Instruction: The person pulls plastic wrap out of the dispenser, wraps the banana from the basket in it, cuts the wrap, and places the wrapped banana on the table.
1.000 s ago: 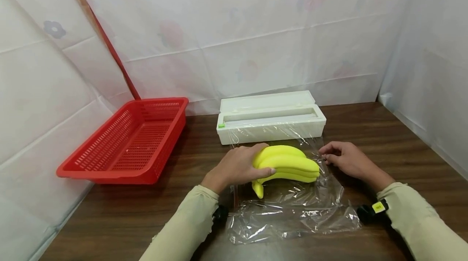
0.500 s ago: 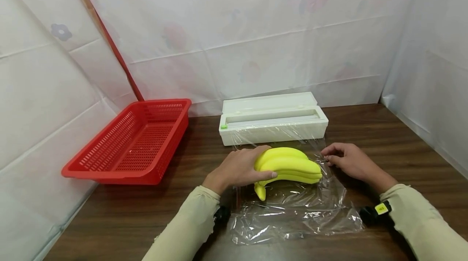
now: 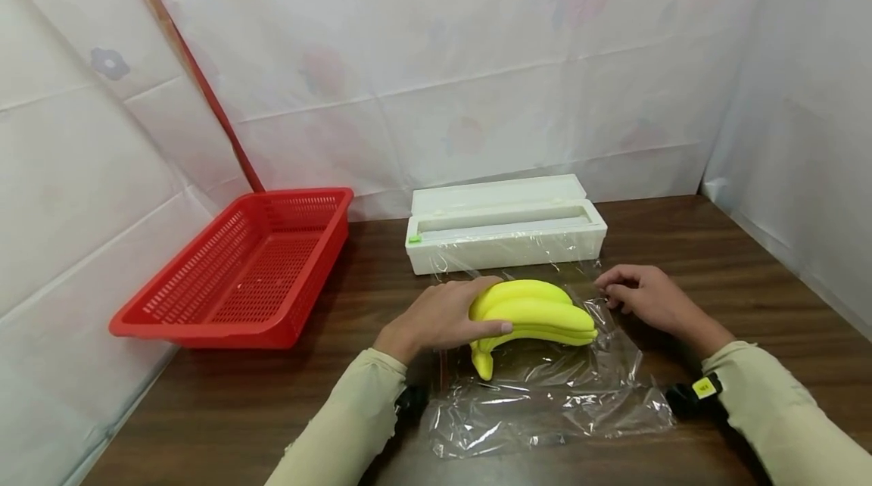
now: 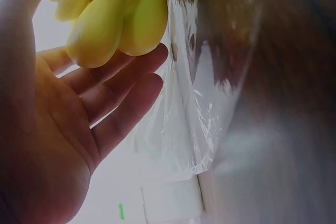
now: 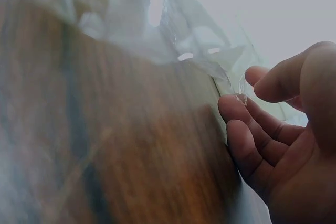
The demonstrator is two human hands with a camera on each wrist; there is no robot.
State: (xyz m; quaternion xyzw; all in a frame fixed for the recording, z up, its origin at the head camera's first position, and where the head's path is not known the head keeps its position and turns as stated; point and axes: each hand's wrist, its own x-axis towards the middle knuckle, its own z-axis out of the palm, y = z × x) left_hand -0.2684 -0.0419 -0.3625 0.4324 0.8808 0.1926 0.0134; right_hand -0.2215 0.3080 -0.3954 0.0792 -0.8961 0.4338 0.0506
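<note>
A bunch of yellow bananas lies on a sheet of clear plastic wrap, stem toward the person. My left hand holds the bunch at its left end, thumb across the front and the other fingers behind; the left wrist view shows those fingers spread along the bananas. At the sheet's right edge, my right hand pinches the film between thumb and fingertips. Behind the bananas stands a white wrap box, lid up, its roll inside and the film running out over its front.
At the left stands a red perforated basket with nothing seen in it. A brown wooden table carries everything. Pale sheeting hangs at the back and both sides. A small green piece sits on the box's left front edge.
The bunch and my left hand have shifted very slightly toward the person. My right hand stays at the film's edge. The head view has wobbled a little.
</note>
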